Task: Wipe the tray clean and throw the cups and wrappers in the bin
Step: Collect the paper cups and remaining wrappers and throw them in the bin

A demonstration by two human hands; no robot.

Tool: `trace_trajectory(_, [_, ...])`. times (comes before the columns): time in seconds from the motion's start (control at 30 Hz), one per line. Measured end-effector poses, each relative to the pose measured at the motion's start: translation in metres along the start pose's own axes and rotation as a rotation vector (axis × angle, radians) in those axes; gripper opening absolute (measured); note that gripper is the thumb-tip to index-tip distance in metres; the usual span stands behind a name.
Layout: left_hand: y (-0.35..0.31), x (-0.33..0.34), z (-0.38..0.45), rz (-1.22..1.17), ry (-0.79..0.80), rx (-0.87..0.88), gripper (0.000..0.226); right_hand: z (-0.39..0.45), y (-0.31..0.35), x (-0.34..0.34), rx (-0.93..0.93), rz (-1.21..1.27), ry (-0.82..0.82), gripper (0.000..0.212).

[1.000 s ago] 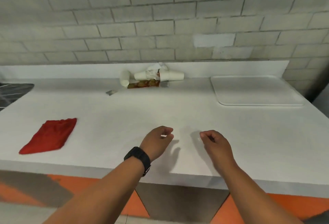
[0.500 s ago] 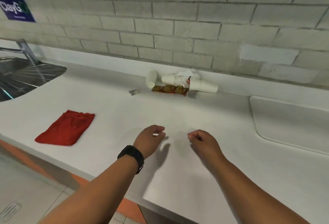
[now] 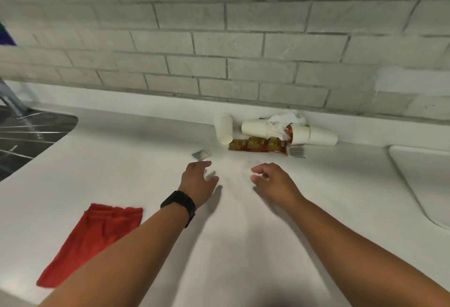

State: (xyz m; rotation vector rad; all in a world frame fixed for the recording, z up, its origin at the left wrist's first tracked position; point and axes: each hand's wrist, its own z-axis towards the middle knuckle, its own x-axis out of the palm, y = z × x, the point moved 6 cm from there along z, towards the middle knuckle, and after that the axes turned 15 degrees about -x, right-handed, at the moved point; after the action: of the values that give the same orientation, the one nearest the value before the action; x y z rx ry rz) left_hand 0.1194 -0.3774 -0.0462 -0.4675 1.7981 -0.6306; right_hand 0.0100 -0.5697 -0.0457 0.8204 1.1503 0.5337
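White paper cups (image 3: 258,127) lie on their sides against the back wall, one cup (image 3: 223,128) apart at the left, with crumpled white paper (image 3: 283,124) among them. Orange-brown wrappers (image 3: 258,145) lie in front, plus two small silver wrappers (image 3: 201,154) (image 3: 297,152). The white tray (image 3: 423,180) sits at the right edge, partly cut off. A red cloth (image 3: 93,238) lies at the left front. My left hand (image 3: 198,180) and my right hand (image 3: 274,180) hover over the counter just short of the litter, fingers loosely curled, holding nothing.
A steel sink (image 3: 29,136) with a tap (image 3: 12,102) is at the far left. The white counter (image 3: 146,165) runs along a grey brick wall (image 3: 219,38).
Both hands have reached forward toward the cups and wrappers, and the view has moved closer to the wall. The tray has slid to the right edge of view.
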Motion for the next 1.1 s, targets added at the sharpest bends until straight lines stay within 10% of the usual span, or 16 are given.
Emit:
trace_trajectory(0.27, [-0.001,-0.014,0.108,0.464,0.066,0.107,0.072,0.126,0.026,0.021,0.017,-0.296,0.065,0.052])
trace_trajectory(0.4, [-0.004,-0.003,0.130,0.575,0.102,0.225,0.033,0.172,0.021,0.048,0.109,-0.296,0.083,0.072])
trace_trajectory(1.1, [0.014,-0.015,0.129,0.242,-0.001,0.252,0.009,0.130,0.021,0.062,0.177,-0.087,-0.138,0.061])
